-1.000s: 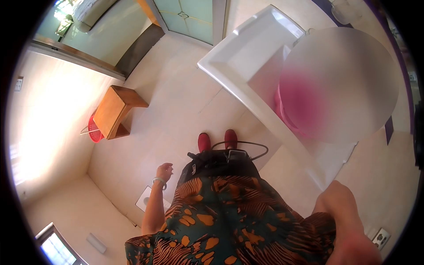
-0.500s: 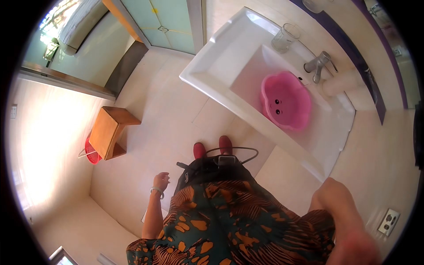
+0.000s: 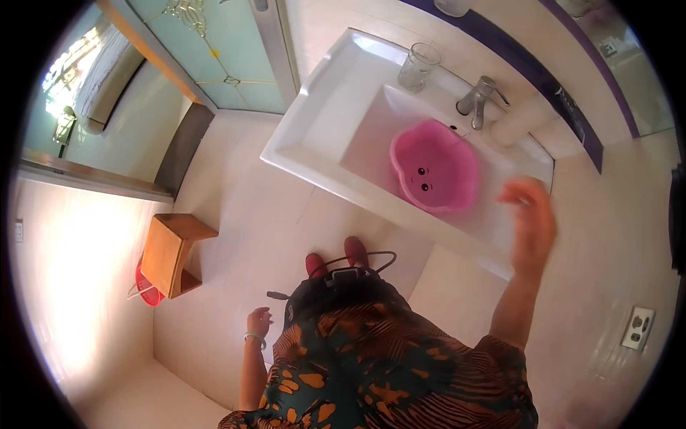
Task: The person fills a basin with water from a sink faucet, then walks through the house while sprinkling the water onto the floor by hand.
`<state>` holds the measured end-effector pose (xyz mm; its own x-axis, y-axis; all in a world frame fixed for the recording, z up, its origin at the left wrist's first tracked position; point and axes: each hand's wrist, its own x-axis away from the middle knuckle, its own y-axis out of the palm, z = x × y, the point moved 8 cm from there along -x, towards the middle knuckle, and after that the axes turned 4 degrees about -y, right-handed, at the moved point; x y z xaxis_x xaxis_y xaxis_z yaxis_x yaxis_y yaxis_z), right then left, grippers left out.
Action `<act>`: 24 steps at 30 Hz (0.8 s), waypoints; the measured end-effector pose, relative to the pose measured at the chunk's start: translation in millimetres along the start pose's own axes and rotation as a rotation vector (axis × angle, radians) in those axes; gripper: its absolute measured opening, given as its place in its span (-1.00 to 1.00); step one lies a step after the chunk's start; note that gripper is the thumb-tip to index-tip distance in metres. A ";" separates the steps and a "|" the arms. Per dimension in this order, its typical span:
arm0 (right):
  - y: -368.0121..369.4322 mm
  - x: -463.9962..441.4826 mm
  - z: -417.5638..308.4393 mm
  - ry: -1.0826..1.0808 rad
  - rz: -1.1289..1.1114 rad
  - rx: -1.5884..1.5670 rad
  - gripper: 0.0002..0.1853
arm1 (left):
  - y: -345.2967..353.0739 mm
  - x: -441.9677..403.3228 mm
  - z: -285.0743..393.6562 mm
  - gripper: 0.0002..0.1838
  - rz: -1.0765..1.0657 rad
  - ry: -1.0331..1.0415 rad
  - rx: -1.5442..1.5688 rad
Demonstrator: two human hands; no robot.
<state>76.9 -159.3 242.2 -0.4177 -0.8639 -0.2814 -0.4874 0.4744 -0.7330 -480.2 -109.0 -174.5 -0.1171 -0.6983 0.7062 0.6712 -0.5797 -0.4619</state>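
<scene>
My right hand point(image 3: 530, 223) is raised over the right end of the white sink point(image 3: 321, 75). Its fingers are loosely bent, a little blurred, with a gap to the thumb, and nothing shows in them. The pink basin point(image 3: 446, 161), flower-shaped with a small face drawn inside, sits in the sink bowl to the left of that hand. Behind the basin stands a metal faucet point(image 3: 476, 102). My left hand point(image 3: 259, 323) hangs low by my side, wearing a bracelet, fingers relaxed and slightly apart, touching nothing.
A clear glass point(image 3: 419, 68) stands on the sink's back ledge. On the floor at left are a wooden stool point(image 3: 166, 252) and a red basket point(image 3: 148, 292) behind it. A glass-paneled door point(image 3: 214, 50) is at upper left. An outlet point(image 3: 638, 328) sits on the right wall.
My right hand has come up from beside my body to above the sink's right end. My left hand still hangs down. The view has shifted slightly; the basin has stayed in the sink.
</scene>
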 end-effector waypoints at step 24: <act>264.8 -21.1 288.9 -0.114 -0.427 -0.030 -0.58 | -4.8 41.7 6.7 -0.74 0.090 -0.051 0.083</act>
<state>178.2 -64.3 -124.8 -0.0877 -0.9958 -0.0248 -0.6211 0.0741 -0.7803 -483.4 -132.5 -139.2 -0.0175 -0.7225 0.6911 0.7357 -0.4774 -0.4805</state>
